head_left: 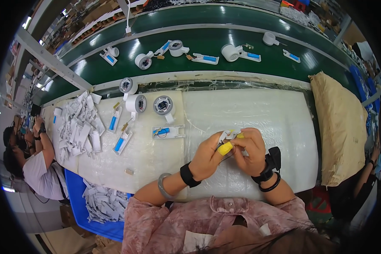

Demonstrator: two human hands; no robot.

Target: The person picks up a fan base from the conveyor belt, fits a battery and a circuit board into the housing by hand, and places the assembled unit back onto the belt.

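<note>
Head view. Worker's two bare hands close together over the right half of a work table (258,106) covered in pale, shiny sheeting.

Left hand (206,156): fingers bent, nearly closed, pinching a small white part (227,136) at its tips. Right hand (250,153): fingers curled in toward thumb, tips on the same part from the other side. The part is held between the hands, above the table, largely hidden by fingers. A yellow piece (225,148) shows at the left thumb's end, more yellow by the right fingertips; finger covers or separate pieces, cannot tell.

Left wrist: black band, grey bangle (162,186) behind it. Right wrist: bulky black device (273,158) on a strap, dark bracelet below.

Left of the hands: white tray with a blue cylinder (161,131) lying in it; above that, a round grey-and-white unit (163,105). Two more round units and two more trays with blue cylinders further left, then a loose heap of white pieces (81,125). Blue bin (75,192) at lower left, more white pieces inside.

Beyond the table: green conveyor belt (275,61) bearing similar units and trays. Tan sack (338,127) at table's right end. Co-worker (39,175) far left.
</note>
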